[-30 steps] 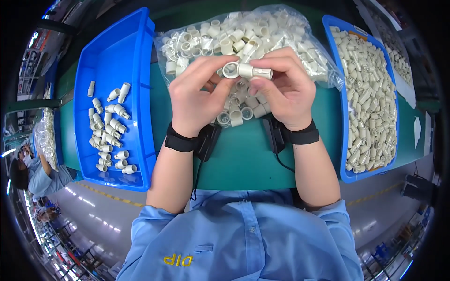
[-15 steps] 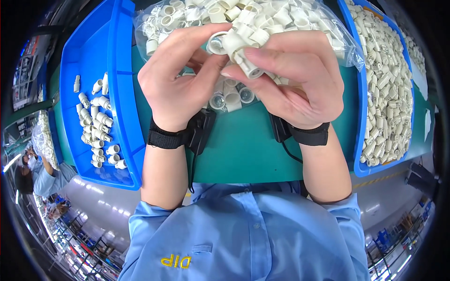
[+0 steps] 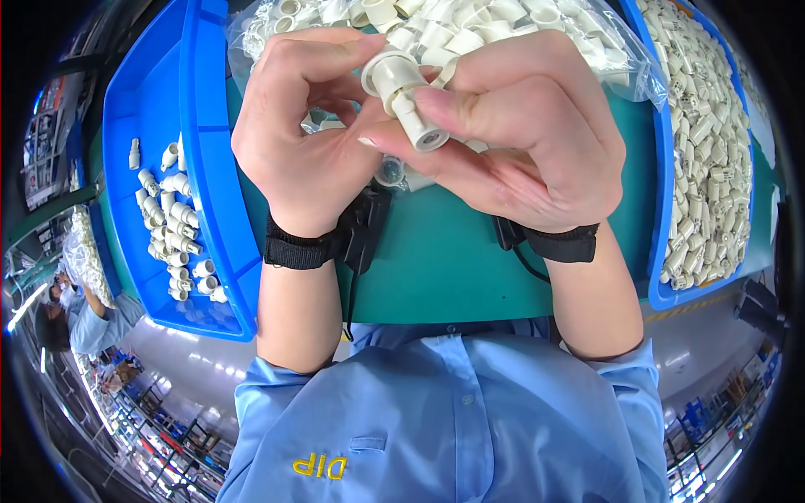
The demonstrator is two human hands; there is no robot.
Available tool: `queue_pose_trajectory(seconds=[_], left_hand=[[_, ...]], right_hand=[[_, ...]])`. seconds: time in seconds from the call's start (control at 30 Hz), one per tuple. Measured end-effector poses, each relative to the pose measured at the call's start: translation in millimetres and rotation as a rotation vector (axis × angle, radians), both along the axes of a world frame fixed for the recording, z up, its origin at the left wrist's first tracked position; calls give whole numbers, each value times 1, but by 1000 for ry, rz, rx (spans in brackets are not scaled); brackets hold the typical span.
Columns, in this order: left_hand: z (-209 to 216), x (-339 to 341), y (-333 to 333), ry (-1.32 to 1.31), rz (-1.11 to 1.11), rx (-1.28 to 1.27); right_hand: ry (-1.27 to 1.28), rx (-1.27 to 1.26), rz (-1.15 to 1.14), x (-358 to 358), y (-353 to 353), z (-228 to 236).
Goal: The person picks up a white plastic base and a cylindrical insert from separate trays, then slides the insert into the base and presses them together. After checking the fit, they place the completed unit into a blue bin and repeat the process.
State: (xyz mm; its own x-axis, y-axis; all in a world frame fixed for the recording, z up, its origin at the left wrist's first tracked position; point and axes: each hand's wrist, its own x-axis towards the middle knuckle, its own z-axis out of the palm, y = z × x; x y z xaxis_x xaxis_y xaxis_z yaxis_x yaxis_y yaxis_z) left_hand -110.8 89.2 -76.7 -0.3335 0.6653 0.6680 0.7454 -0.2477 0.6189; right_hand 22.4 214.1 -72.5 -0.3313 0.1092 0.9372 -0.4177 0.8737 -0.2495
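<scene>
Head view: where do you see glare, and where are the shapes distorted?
Head view: glare streaks the grey floor, and the clear plastic bag glints; near the rim, the left blue tray looks bowed; the held white fitting looks fairly sharp.

**Hands basically meeting in the middle**

So both forearms (image 3: 298,318) come up from below. Left hand (image 3: 306,138) is curled, index finger (image 3: 348,52) reaching inward; right hand (image 3: 541,134) is pinching, thumb (image 3: 411,152) pointing left.

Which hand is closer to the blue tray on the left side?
The left. The left hand is just right of the blue tray; the right hand is farther away, past the left hand.
</scene>
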Motion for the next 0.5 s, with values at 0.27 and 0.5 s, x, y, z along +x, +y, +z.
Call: queue_pose_trajectory(seconds=[0.27,0.5], left_hand=[[-5,2,2,-39,3,22],[-3,-2,3,101,20,31]], right_hand=[[-183,-300,-7,8,-16,27],[-195,-334,-34,8,-18,24]])
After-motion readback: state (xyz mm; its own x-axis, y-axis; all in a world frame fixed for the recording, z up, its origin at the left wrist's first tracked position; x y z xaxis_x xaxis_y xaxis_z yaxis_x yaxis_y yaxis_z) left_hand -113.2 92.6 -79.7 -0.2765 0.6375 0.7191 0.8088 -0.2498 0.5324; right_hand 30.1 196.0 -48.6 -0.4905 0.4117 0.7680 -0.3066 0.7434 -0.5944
